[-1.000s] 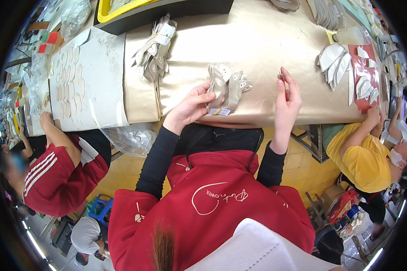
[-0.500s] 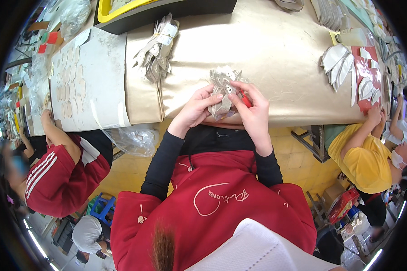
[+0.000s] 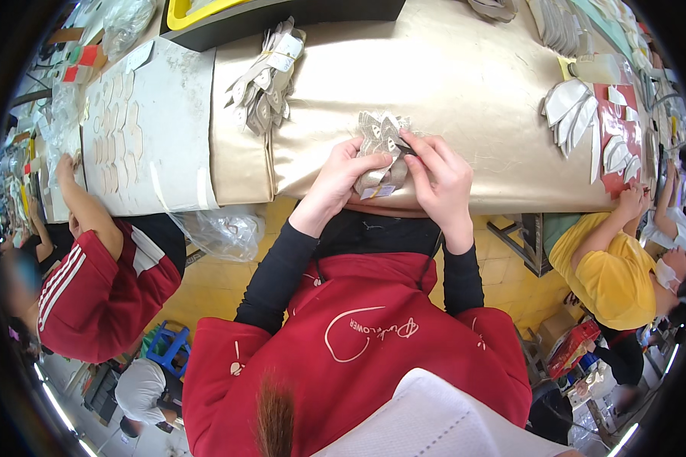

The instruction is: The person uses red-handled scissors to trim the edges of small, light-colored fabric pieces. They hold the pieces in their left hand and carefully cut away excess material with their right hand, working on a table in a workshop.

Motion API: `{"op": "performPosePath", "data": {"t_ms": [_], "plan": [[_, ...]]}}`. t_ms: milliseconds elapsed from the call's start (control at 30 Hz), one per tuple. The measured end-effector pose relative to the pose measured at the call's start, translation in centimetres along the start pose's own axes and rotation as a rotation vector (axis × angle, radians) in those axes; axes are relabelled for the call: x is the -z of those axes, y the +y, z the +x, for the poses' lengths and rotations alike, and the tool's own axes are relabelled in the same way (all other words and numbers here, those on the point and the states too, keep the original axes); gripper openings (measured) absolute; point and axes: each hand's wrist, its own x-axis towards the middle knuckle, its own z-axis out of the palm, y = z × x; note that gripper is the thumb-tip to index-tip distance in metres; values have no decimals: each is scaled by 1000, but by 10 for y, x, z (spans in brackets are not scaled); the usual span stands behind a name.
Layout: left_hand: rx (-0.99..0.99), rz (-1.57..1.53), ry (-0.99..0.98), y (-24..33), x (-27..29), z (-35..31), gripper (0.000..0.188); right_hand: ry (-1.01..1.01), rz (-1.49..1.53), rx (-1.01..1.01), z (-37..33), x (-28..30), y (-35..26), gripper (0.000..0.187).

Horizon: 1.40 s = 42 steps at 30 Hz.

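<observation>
Near the table's front edge, my left hand [image 3: 334,181] is closed around a bundle of grey fabric cut pieces [image 3: 375,131] with loose threads sticking out and a pale label at its lower end. My right hand [image 3: 445,181] is closed at the bundle's right side, thumb and fingers pinching. From between those fingers the dark tip of a small tool [image 3: 406,149] points at the pieces; its handle is hidden now. A second bundle of similar pieces [image 3: 265,84], tied with a band and label, lies farther left on the gold table cover [image 3: 343,68].
A black tray with a yellow rim [image 3: 282,21] stands at the far left. White cut pieces [image 3: 572,110] and a red board [image 3: 611,174] lie on the right, near a co-worker in yellow [image 3: 613,266]. Another in red [image 3: 91,297] works at a grey board [image 3: 179,114] with small pieces.
My right hand has turned and shifted slightly right, and the red part seen in it before is now hidden. The bundle has been turned, bringing its label into view near my left thumb.
</observation>
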Motion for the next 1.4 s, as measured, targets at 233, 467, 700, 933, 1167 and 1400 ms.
{"op": "performPosePath", "data": {"t_ms": [233,467,700,933,1167,1400], "plan": [[23,49,-31,-1,4,3,25,73,-156,224,2,-10,19,35],[34,60,-37,2,3,2,31,34,-190,265,2,-10,27,45],[33,44,-73,0,7,5,34,64,-144,257,2,-10,26,39],[65,-32,-122,0,12,7,31,80,-72,194,2,-11,25,30],[80,-96,-124,-1,12,8,32,93,-63,170,-1,-9,24,29],[82,-44,-107,0,12,7,34,126,-20,135,-3,-9,23,25]]}}
